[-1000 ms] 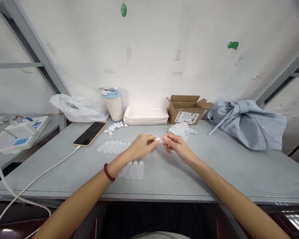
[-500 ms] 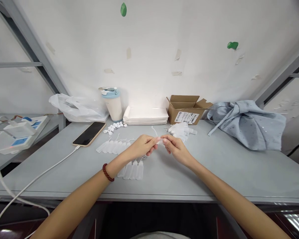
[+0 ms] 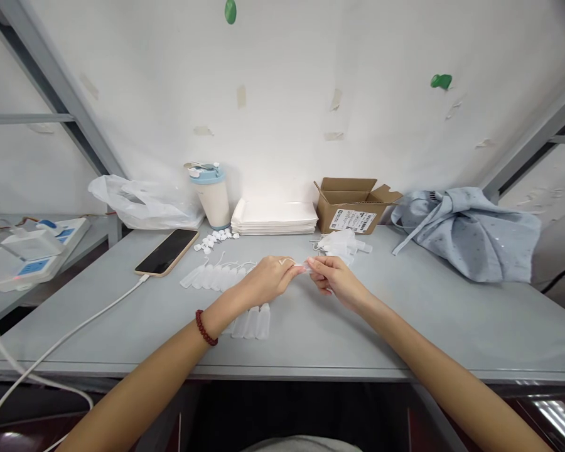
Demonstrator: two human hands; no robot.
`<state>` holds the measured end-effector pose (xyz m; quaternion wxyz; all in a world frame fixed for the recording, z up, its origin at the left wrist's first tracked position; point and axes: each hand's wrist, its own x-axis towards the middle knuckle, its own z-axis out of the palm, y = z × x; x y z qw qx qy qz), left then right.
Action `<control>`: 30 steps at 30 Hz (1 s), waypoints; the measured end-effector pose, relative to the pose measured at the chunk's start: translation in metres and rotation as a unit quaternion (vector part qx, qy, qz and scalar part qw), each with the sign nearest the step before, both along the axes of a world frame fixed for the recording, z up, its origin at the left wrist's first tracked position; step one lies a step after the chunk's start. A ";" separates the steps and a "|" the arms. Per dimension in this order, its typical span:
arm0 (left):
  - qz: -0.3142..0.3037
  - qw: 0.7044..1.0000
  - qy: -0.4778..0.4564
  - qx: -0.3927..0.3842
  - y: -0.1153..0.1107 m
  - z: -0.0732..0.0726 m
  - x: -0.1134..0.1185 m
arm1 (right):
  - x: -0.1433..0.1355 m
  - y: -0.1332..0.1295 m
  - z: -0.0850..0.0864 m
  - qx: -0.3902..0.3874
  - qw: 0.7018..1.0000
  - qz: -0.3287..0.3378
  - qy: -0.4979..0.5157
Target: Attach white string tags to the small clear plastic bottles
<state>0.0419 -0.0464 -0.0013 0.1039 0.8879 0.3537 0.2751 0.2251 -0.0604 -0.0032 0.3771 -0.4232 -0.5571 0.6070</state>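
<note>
Over the middle of the grey table, my left hand and my right hand meet fingertip to fingertip. Both are closed, pinching a small translucent plastic bottle mostly covered by the fingers. A thin white nozzle curves over the left hand. Beneath and left of that hand lie similar bottles in a row, with thin nozzles pointing away. A nearer row is partly hidden by the left wrist. Small white caps are scattered behind. More translucent pieces form a pile beyond my right hand.
Along the wall stand a tumbler, a stack of white sheets and an open cardboard box. A plastic bag and a charging phone lie left. A blue cloth bag lies right.
My left hand has turned, its back now more upward, and the thin white nozzle has tipped from upright to lying over it. My right hand stays at about the same place, still pinching.
</note>
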 end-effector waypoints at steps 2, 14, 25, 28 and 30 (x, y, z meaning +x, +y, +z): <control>0.016 0.998 -0.029 -0.048 0.004 0.001 -0.002 | 0.002 0.004 -0.001 0.016 1.000 -0.017 -0.001; 0.305 0.950 -0.071 -0.010 0.058 0.006 -0.067 | 0.070 0.059 -0.013 0.311 0.846 -0.332 -0.278; 0.398 0.917 -0.011 -0.027 0.079 -0.003 -0.100 | 0.083 0.075 -0.030 0.347 0.802 -0.323 -0.363; 0.423 0.905 -0.007 -0.035 0.081 -0.001 -0.106 | 0.082 0.073 -0.028 0.315 0.812 -0.332 -0.362; 0.441 0.896 -0.006 -0.043 0.082 0.000 -0.112 | 0.081 0.070 -0.026 0.310 0.814 -0.342 -0.352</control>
